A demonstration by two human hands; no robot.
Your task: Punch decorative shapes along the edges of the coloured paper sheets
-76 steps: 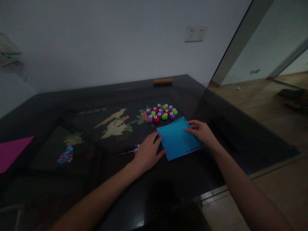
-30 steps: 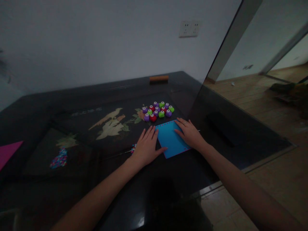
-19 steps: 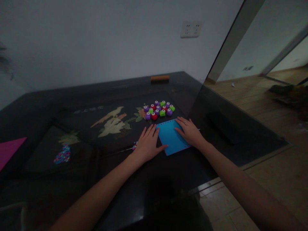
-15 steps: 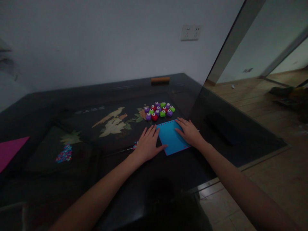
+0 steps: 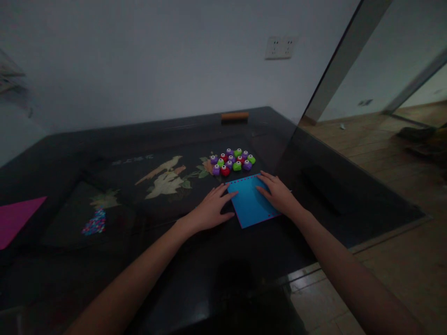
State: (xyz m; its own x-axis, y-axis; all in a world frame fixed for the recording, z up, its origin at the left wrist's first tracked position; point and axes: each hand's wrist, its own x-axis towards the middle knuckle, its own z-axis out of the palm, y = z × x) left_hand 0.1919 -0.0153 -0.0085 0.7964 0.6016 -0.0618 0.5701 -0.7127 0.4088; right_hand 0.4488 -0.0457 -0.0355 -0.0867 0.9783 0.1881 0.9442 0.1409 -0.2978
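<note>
A blue sheet (image 5: 249, 204) with a pink edge and a row of small dark marks or holes along its far side lies flat on the black table. At its left edge rests my left hand (image 5: 212, 208), fingers spread, thumb and fingertips at the border. My right hand (image 5: 278, 193) lies over the sheet's right side with its fingers apart. Just beyond the sheet sits a cluster of small purple, green and red toys (image 5: 231, 162) with white, eye-like tops.
A pile of small pink, blue and white beads (image 5: 95, 222) lies at the left, near a pink sheet (image 5: 21, 218). By the wall stands a brown block (image 5: 234, 116). The glossy table (image 5: 167, 125) bears a bird-and-flower picture. A dark flat object (image 5: 323, 188) lies at the right.
My left hand has shifted slightly left and its fingers have changed position on the sheet's edge. My right hand stays on the sheet. The whole view has shifted a little.
</note>
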